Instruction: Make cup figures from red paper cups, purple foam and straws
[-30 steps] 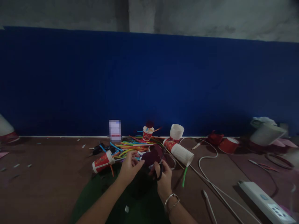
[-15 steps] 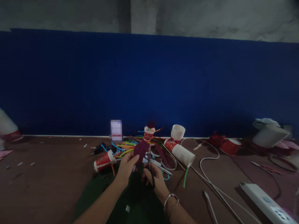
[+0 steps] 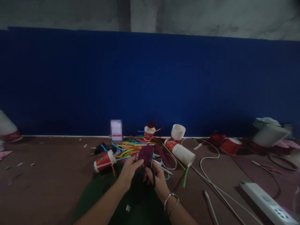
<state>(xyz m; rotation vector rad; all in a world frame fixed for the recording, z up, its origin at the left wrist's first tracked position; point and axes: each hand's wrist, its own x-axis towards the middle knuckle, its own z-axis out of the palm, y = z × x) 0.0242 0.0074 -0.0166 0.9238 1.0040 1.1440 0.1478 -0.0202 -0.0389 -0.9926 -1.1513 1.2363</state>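
Note:
Between thumb and fingers, my left hand (image 3: 130, 170) pinches a dark maroon piece (image 3: 145, 153), which looks like paper or felt. My right hand (image 3: 157, 176) grips a pair of dark-handled scissors (image 3: 153, 173), its blades at the right edge of the maroon piece. Behind my hands lies a heap of colourful pipe cleaners (image 3: 131, 146). A red and white paper cup (image 3: 104, 161) is tipped over left of my left hand, and a stack of paper cups (image 3: 181, 153) lies right of my right hand. Below my wrists is a dark green surface.
A small decorated cup (image 3: 149, 133) stands at the back by the blue panel (image 3: 150, 81). Upright white cups (image 3: 178, 132) are right of it. White cables (image 3: 219, 187) and a power strip (image 3: 267, 201) occupy the right side. Paper scraps (image 3: 20, 164) dot the left.
The maroon piece has turned and shifted slightly right and down, closer to my right hand. The scissors now meet its right edge. My left hand has moved a little right with it.

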